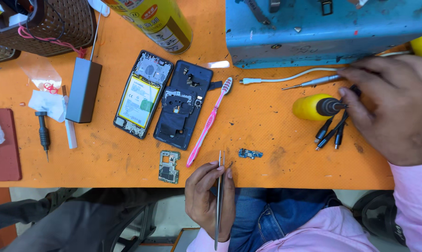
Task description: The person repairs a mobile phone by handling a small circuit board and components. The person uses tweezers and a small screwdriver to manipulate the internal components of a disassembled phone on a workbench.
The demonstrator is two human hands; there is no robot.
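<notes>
head view: orange table [267, 135]; left hand [206, 200] grips tweezers [219, 196], right hand [393, 107] grasps screwdriver [318, 106].

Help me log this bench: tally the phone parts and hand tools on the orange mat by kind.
Opened phone halves: 2
Loose circuit boards: 2
Screwdrivers: 2
Toothbrush: 1
Tweezers: 1
Total: 8
</notes>
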